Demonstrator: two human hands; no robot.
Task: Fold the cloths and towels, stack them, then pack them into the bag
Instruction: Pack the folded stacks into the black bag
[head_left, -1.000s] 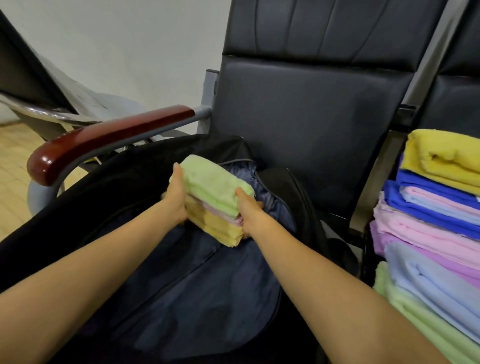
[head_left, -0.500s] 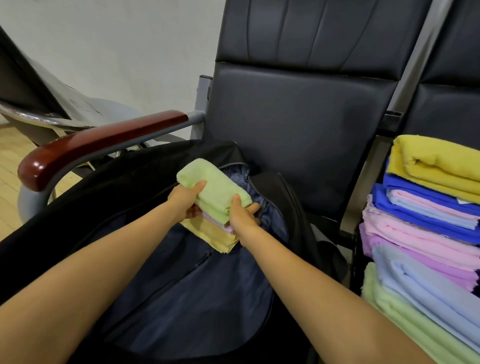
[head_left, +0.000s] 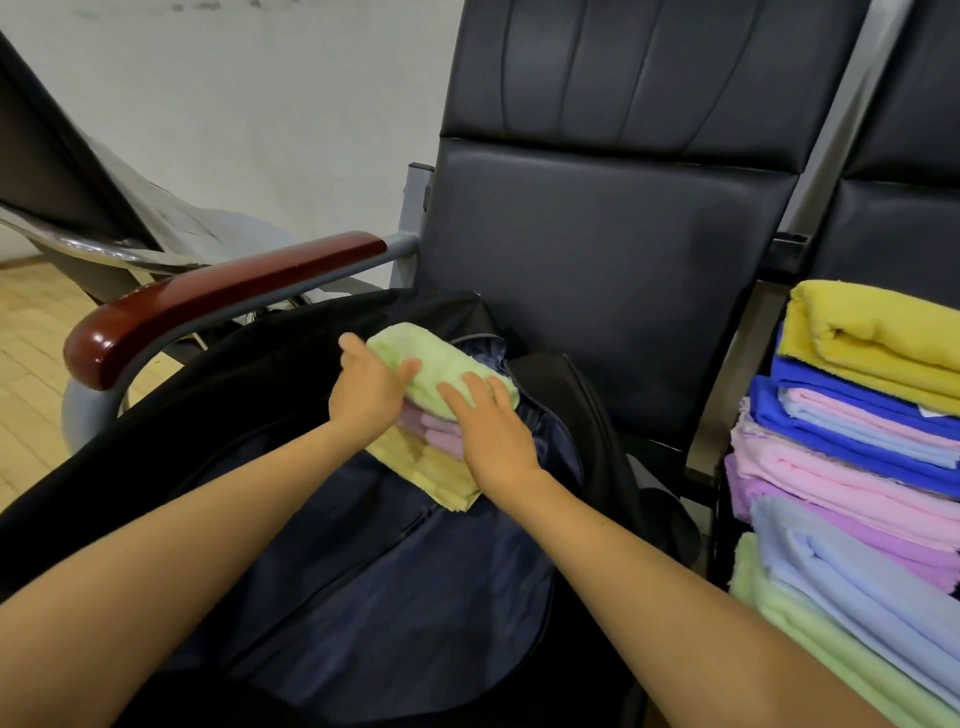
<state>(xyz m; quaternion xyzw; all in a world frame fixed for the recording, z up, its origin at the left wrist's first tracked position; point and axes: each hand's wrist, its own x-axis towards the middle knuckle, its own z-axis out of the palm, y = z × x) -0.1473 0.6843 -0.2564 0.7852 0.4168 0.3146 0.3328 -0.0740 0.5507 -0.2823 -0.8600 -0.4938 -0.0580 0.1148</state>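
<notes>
Head view. Gripped from both sides half a second ago, now let go: small towel stack (head_left: 434, 428), green on top, lying inside the open dark bag (head_left: 363, 597) on the chair seat. Left hand (head_left: 366, 395) loosely spread at the stack's left side, clasping nothing. Right hand (head_left: 493, 431) flat, fingers straight, resting on the green top towel. Taller pile of folded towels (head_left: 857, 467) on the next seat.
</notes>
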